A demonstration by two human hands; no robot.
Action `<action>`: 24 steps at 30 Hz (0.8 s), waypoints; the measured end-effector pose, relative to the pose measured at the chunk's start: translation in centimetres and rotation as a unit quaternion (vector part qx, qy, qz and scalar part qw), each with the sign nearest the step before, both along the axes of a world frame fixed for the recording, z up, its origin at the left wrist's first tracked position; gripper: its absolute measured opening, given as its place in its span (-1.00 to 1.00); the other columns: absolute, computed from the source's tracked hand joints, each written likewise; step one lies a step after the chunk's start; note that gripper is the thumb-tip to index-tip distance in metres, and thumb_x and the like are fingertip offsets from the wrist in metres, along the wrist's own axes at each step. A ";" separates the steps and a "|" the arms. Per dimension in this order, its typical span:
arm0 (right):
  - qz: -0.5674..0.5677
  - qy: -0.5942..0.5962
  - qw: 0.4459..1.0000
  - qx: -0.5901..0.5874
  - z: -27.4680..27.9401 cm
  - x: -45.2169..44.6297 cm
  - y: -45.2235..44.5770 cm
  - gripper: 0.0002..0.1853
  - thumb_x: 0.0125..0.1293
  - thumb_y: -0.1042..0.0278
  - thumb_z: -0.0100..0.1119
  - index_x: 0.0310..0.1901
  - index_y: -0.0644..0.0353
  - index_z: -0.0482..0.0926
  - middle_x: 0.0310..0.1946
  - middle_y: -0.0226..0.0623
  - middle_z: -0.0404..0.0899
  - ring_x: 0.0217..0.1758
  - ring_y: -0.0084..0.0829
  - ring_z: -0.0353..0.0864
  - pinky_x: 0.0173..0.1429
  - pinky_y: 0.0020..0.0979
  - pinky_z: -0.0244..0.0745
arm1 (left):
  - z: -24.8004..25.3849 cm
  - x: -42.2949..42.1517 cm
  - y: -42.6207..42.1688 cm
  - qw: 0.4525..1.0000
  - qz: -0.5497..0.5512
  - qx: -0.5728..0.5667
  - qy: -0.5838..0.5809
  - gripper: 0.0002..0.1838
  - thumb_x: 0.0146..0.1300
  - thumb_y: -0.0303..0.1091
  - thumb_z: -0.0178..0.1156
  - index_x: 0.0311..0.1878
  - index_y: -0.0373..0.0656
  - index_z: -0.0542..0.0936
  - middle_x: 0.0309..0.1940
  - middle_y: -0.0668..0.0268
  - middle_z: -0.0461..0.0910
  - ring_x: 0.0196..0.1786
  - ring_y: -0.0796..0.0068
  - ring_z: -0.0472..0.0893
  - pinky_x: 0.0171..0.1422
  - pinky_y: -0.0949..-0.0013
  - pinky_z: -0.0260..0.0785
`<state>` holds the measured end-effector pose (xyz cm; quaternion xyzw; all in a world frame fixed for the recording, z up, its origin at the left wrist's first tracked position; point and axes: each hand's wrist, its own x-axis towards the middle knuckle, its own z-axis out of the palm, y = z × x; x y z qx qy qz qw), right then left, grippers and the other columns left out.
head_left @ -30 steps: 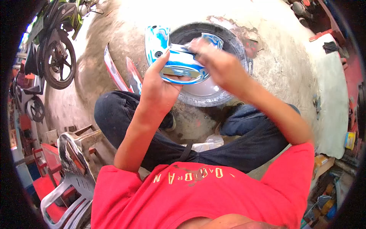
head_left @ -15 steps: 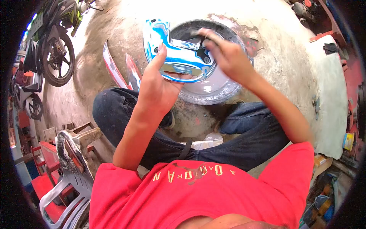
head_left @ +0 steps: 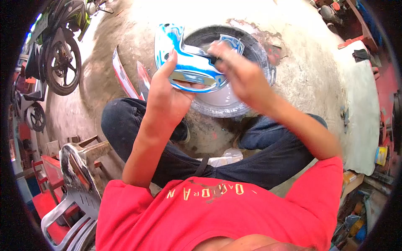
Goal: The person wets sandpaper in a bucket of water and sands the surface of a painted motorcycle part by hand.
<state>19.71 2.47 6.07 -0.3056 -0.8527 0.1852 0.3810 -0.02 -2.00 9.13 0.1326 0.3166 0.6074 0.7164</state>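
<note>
My left hand (head_left: 163, 81) is closed around the lower left edge of a glossy blue-and-silver curved panel (head_left: 169, 42), its thumb lying on the face. The panel is tilted above a round, dark-rimmed basin (head_left: 222, 112) of cloudy greyish liquid. My right hand (head_left: 243, 77), smeared by motion, has its fingers bent against the panel's right side. Something dark shows under those fingertips, too blurred to name. Beyond the right fingers shows a blue-patterned piece (head_left: 231, 41); whether it belongs to the panel I cannot tell.
Two red-and-white curved pieces, one a long strip (head_left: 122, 75), lie on the concrete floor left of the basin. A motorcycle (head_left: 63, 58) stands at the upper left. A grey plastic chair (head_left: 79, 201) is at the lower left. A pale board (head_left: 362, 113) runs along the right.
The panel has shifted slightly left and down in my left hand. My right fingers have moved down and left along it, and the blue-patterned piece beyond them has come into sight.
</note>
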 end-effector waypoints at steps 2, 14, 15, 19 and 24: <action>0.057 -0.015 0.998 0.003 1.9 -0.4 -2.0 -0.60 0.44 0.51 0.10 0.28 0.25 0.50 0.29 0.03 0.49 0.46 -0.11 0.40 0.47 -0.22 0.34 | 0.5 -0.3 -0.4 1.000 -0.019 0.008 -0.014 -0.65 0.55 -0.13 0.00 0.21 -0.16 0.46 0.09 0.11 0.59 0.15 0.17 0.61 0.18 0.03 0.51; 0.041 -0.014 0.999 0.020 1.2 0.1 -1.0 -0.60 0.42 0.50 0.12 0.28 0.20 0.51 0.26 0.02 0.52 0.37 -0.06 0.48 0.41 -0.19 0.40 | -0.5 -2.0 0.4 0.999 -0.019 -0.029 -0.023 -0.69 0.52 -0.22 0.01 0.18 -0.17 0.49 0.05 0.13 0.63 0.10 0.18 0.64 0.17 0.01 0.51; 0.001 -0.004 1.000 0.028 0.5 0.5 1.1 -0.62 0.45 0.46 0.10 0.28 0.21 0.51 0.22 0.03 0.55 0.31 -0.06 0.55 0.35 -0.21 0.46 | -0.3 -1.9 0.3 0.999 -0.015 -0.031 -0.010 -0.69 0.52 -0.23 0.01 0.18 -0.18 0.49 0.05 0.13 0.63 0.09 0.17 0.64 0.17 0.01 0.51; -0.056 -0.016 0.995 -0.084 0.8 0.9 1.2 -0.63 0.50 0.38 0.05 0.28 0.23 0.49 0.13 0.06 0.61 0.15 -0.10 0.67 0.16 -0.24 0.57 | 0.6 -1.5 0.2 0.998 0.007 -0.043 0.036 -0.70 0.51 -0.26 0.02 0.16 -0.22 0.49 0.05 0.11 0.63 0.09 0.16 0.65 0.18 0.00 0.51; 0.031 -0.023 0.999 0.009 0.9 0.2 -0.9 -0.60 0.45 0.43 0.11 0.29 0.24 0.48 0.25 0.01 0.53 0.39 -0.06 0.46 0.41 -0.26 0.40 | -0.8 -2.4 0.4 0.999 -0.049 -0.004 -0.019 -0.71 0.50 -0.28 0.05 0.15 -0.23 0.49 0.05 0.11 0.62 0.09 0.16 0.65 0.15 0.02 0.53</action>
